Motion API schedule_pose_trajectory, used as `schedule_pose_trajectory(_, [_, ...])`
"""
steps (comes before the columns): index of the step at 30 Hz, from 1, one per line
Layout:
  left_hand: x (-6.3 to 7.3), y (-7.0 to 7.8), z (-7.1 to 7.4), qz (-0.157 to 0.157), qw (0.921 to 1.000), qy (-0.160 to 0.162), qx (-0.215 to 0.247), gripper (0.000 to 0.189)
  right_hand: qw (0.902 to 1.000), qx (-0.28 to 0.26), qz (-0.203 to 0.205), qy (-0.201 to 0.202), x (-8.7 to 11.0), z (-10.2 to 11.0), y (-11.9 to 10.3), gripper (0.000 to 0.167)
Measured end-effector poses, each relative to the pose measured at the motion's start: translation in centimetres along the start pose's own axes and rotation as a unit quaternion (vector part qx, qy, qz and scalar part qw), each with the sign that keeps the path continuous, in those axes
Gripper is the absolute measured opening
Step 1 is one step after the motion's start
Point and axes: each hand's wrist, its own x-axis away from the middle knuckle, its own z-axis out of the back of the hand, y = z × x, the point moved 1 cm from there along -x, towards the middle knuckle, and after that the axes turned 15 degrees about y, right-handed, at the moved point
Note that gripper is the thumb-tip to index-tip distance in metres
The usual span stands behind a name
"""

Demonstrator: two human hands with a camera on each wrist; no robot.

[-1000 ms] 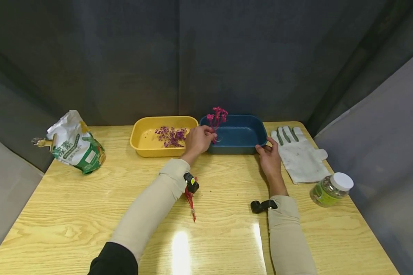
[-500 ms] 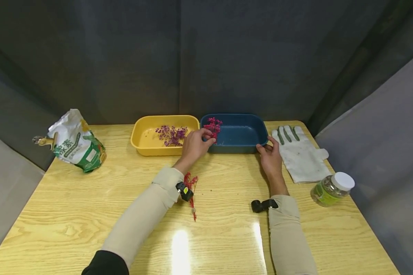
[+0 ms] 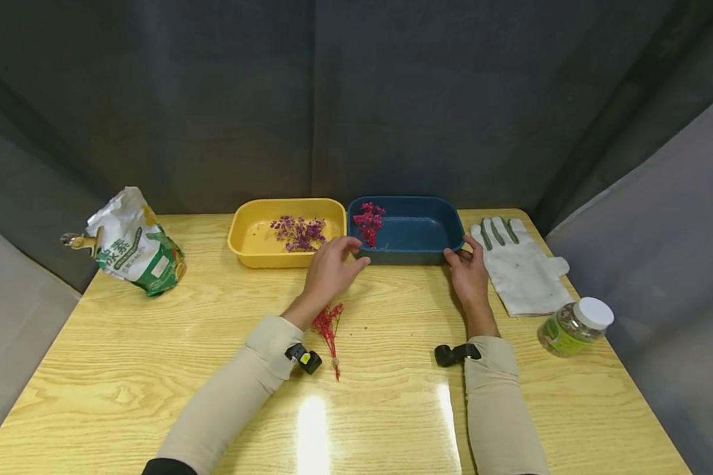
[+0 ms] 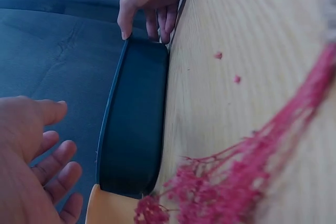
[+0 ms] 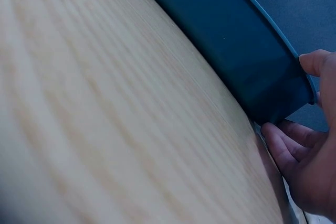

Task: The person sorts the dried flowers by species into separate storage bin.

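Observation:
My left hand holds nothing, its fingers spread just in front of where the yellow tub meets the dark blue tub. A sprig of pink dried flowers lies at the left end inside the blue tub. My right hand grips that tub's near right corner; in the right wrist view the thumb is on the rim and the fingers are low at the corner. Purple dried flowers lie in the yellow tub. A tied bunch of red dried flowers lies on the table beside my left wrist.
A white and green bag with a metal clip stands at the left. On the right are a white glove with green stripes and a white-lidded jar. A dark curtain hangs behind the tubs.
My left hand lowered the pink flower sprig into the blue tub, let go of it and drew back left and toward me. My right hand stayed at the tub's corner.

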Motion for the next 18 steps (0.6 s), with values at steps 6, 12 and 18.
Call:
schedule_pose_trajectory(6, [1.5, -0.7, 1.2, 0.028, 0.9994, 0.004, 0.019, 0.036, 1.0, -0.002, -0.001, -0.001, -0.1, -0.1, -0.1, 0.061])
schedule_pose_trajectory(12, [2.8, -1.3, 2.2, 0.033, 0.9989, 0.012, 0.032, 0.035, 1.0, -0.007, -0.005, -0.004, -0.2, -0.1, 0.0, 0.061])
schedule_pose_trajectory(18, [4.3, -1.7, 3.2, 0.053, 0.9975, -0.009, 0.047, 0.041, 0.9999, -0.011, -0.01, -0.008, -0.2, -0.1, 0.1, 0.062])
